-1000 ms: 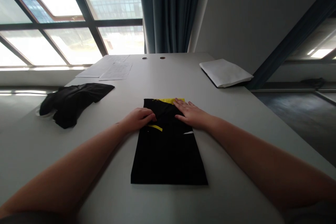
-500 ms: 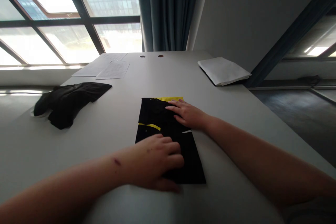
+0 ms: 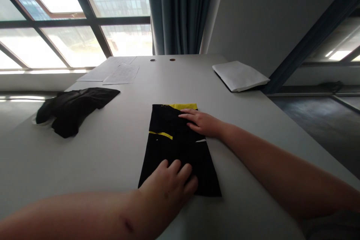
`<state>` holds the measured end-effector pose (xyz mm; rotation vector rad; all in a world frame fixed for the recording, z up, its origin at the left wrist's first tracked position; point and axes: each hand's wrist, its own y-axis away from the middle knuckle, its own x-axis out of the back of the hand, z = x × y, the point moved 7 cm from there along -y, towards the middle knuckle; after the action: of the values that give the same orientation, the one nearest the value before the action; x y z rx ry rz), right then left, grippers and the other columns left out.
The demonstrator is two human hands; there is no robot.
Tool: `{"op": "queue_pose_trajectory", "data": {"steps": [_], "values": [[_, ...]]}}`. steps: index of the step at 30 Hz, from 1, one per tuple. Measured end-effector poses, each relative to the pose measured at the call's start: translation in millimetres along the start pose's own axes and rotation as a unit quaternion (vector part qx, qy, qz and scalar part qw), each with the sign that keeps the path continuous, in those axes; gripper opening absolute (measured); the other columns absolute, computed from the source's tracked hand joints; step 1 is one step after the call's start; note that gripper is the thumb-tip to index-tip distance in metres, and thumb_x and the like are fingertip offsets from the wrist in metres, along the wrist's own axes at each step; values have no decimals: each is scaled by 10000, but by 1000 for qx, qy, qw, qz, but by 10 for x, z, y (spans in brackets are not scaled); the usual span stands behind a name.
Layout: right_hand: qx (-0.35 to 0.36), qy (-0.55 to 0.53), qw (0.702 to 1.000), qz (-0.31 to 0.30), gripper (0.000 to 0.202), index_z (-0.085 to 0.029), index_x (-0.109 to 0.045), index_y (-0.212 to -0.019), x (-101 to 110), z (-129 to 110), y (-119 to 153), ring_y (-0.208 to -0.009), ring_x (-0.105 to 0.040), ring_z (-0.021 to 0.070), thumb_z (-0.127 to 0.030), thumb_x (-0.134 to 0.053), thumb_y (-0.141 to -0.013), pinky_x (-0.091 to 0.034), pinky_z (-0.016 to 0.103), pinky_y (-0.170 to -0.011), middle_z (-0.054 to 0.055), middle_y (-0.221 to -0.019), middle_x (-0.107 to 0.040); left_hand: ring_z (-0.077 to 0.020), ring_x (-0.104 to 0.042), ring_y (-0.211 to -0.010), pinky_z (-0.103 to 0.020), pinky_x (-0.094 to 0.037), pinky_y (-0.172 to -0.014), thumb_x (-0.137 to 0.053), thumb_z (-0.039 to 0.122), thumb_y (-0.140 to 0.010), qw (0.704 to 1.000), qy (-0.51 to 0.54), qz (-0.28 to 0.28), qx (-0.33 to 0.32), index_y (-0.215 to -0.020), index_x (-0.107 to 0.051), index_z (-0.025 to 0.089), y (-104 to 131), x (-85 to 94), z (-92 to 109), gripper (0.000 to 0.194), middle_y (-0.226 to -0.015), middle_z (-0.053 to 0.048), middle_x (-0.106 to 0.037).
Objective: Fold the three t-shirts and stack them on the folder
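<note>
A folded black garment with yellow patches lies on the table in front of me, its shorter ends facing away and toward me. My right hand rests flat on its far right part, fingers stretched out and pointing left. Over the near end, my left hand is closed, its fingers curled down against the cloth. The fingertips and thumb of that hand are hidden, so how much cloth they pinch does not show.
Another black garment lies crumpled on the left of the white table. Printed paper sheets lie at the far left. A white folded bundle sits at the far right. Beyond the table hangs a blue curtain.
My left hand has moved toward me, down to the garment's near end, and its fingers have curled more. The garment's near left part now shows. My right hand has barely moved.
</note>
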<state>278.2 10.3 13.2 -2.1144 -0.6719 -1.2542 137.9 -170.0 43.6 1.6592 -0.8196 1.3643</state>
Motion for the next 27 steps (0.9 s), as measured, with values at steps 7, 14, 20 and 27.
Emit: {"op": "queue_pose_trajectory", "data": {"steps": [7, 14, 20, 27], "values": [[15, -13, 1000, 19, 484, -190, -607, -1470, 46, -42, 12, -1432, -486, 262, -200, -555, -989, -397, 458, -1242, 116, -1555, -485, -250, -671, -826, -385, -507, -722, -558, 158, -969, 994, 23, -55, 89, -1110, -636, 183, 12, 93, -316, 163, -969, -87, -687], [18, -144, 988, 61, 352, -166, -705, -1220, 475, -448, -54, -1203, -625, 247, -425, -519, -1069, -475, 391, -1112, 121, -1261, -668, -263, -713, -812, -334, -490, -659, -491, 104, -972, 975, 17, -11, 223, -1081, -632, 168, 5, 290, -829, 189, -884, -95, -708], [-85, -112, 963, -231, 769, -215, -584, -1490, 490, -830, 93, -1033, -664, 247, -633, -772, -874, -507, 277, -860, 99, -1243, -682, -302, -739, -830, -338, -475, -628, -454, 125, -982, 958, 3, 4, 288, -1091, -622, 159, -38, 283, -1122, 204, -925, -121, -736], [-150, -23, 925, -349, 265, -174, -774, -1087, 458, -846, 173, -816, -640, 180, -295, -560, -989, -424, 239, -696, 73, -1007, -719, -273, -732, -860, -311, -483, -655, -637, 504, -946, 966, 139, -79, 204, -1202, -623, 242, 17, 266, -1315, 366, -946, -60, -763]]}}
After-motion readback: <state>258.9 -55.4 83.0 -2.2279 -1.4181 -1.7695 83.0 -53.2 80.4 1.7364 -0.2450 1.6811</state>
